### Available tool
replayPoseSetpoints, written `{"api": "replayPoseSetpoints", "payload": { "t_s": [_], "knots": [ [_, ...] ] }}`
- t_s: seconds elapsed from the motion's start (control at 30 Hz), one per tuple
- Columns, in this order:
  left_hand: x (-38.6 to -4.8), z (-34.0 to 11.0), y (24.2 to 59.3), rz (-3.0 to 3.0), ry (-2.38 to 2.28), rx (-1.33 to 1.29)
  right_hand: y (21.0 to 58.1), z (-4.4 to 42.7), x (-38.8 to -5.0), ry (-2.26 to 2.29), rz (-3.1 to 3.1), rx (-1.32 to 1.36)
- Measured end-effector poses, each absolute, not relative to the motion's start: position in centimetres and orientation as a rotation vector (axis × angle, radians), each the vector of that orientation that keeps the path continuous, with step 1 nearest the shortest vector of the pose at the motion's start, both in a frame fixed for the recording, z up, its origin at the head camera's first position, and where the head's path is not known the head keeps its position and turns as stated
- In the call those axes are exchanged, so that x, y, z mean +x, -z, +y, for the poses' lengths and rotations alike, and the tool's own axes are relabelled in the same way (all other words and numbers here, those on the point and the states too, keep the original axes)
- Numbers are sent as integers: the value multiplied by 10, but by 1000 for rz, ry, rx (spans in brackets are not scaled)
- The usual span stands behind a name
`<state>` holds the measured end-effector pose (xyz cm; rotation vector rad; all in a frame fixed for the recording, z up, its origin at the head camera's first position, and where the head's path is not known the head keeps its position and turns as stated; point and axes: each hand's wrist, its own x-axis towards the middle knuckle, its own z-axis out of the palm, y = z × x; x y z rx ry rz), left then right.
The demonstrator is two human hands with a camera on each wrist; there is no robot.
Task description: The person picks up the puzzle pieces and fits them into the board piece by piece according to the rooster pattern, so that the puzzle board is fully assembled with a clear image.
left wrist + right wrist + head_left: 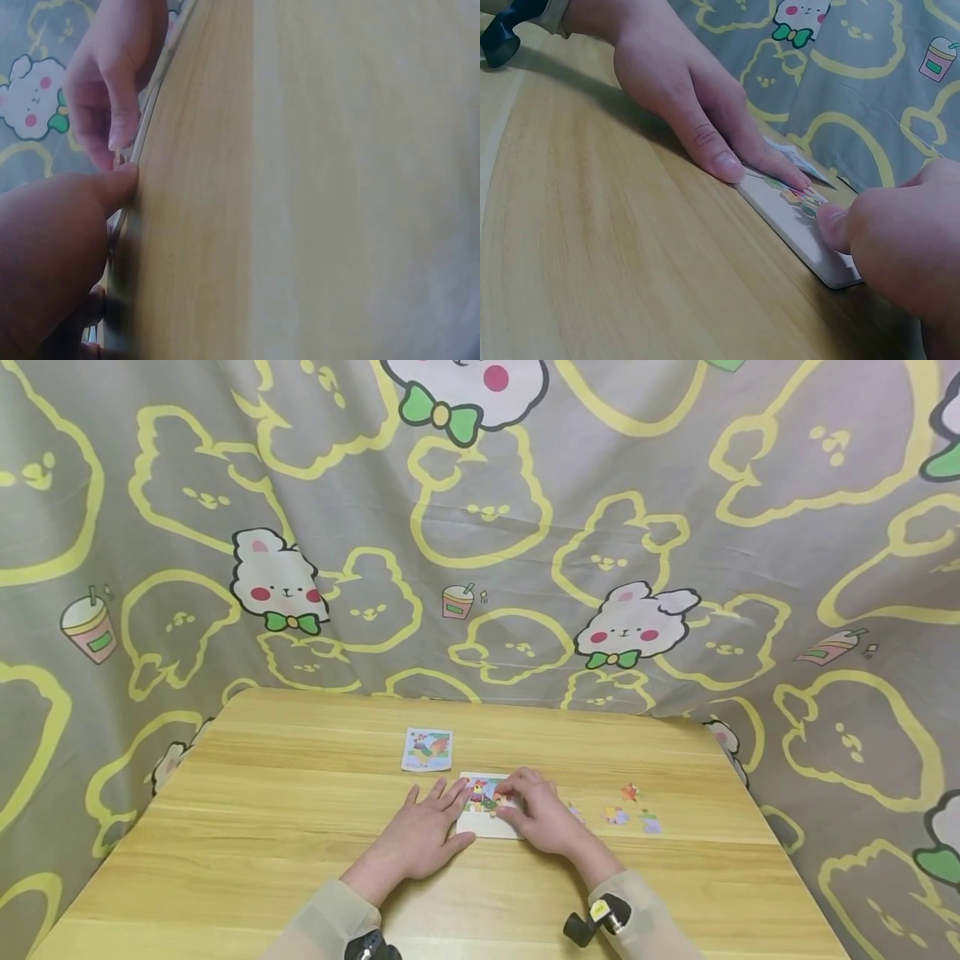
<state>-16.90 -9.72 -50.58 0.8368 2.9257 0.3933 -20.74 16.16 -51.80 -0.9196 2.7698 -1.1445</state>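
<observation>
The left hand (pixel 426 831) is spread, with fingertips laid on the left side of the white tray (pixel 487 827) and the thumb set at its near left corner. By the right hand (pixel 542 814) a piece (pixel 118 157) appears to be pinched between thumb and fingers, over the right part of the tray; its outline is mostly covered (whether it is already touching its neighbours cannot be told).

For a good fit, the tray is best steadied by light pressure from the left hand, with those fingertips kept off the gap. The piece should be turned until its tabs and colours agree with the edge beside it, lowered flat, then pressed evenly; if it is forced at a slant, the joined pieces (pixel 477 792) could be lifted. These are seen across the far part of the tray, while the near part is left bare white.

Beyond the tray, to the far left, the card (pixel 427 750) with a rooster is laid flat, where colours can be checked. To the right, loose pieces (pixel 616 815) are scattered on the table (pixel 300 760), one partly hidden by the right hand. The table is backed by a patterned cloth (pixel 487 539).
</observation>
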Motion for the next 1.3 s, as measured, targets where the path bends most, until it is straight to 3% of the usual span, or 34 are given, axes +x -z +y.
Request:
{"api": "replayPoseSetpoints", "payload": {
  "t_s": [0.87, 1.3],
  "knots": [
    [-170, -88, 497, 2984, -197, 910, 519, 157, -207, 981, 2851, -1009],
    [-176, -83, 501, 2908, -341, 984, 518, 155, -208, 909, 2879, -1021]
  ]
}}
